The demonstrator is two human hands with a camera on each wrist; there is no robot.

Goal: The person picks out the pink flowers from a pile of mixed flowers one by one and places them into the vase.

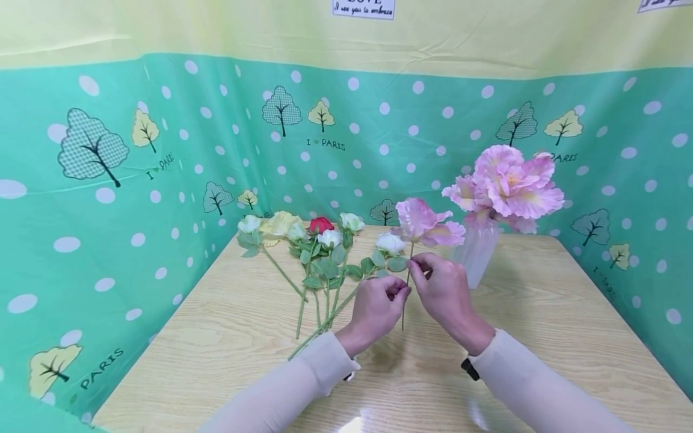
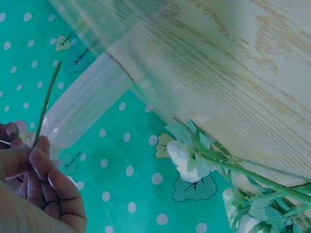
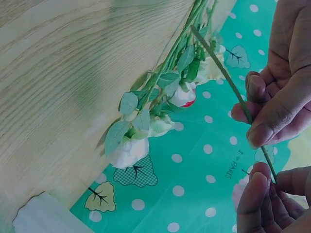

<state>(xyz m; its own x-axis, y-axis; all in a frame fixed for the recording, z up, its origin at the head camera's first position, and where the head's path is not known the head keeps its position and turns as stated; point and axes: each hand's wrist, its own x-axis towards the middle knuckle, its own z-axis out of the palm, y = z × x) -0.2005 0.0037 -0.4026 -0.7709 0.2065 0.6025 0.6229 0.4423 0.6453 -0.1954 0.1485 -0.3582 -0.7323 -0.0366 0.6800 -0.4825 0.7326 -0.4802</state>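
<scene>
Both hands pinch the thin green stem (image 3: 218, 63) of an artificial pink flower (image 1: 425, 222), held upright above the table. The right hand (image 1: 444, 291) grips it just under the bloom, between thumb and fingertips. Lower on the stem is the left hand (image 1: 379, 307), with the stem's bare end sticking out below it. In the left wrist view, the left hand's fingers (image 2: 56, 182) curl around the stem. Behind the right hand stands a frosted white vase (image 1: 476, 255) with large pink flowers (image 1: 511, 183) in it.
Several artificial roses lie on the wooden table (image 1: 216, 361) at the left, among them a red rose (image 1: 321, 225), white roses (image 1: 329, 239) and a yellow flower (image 1: 280, 225). One white rose (image 1: 390, 243) lies just behind the hands. A green dotted cloth (image 1: 178, 138) walls the table.
</scene>
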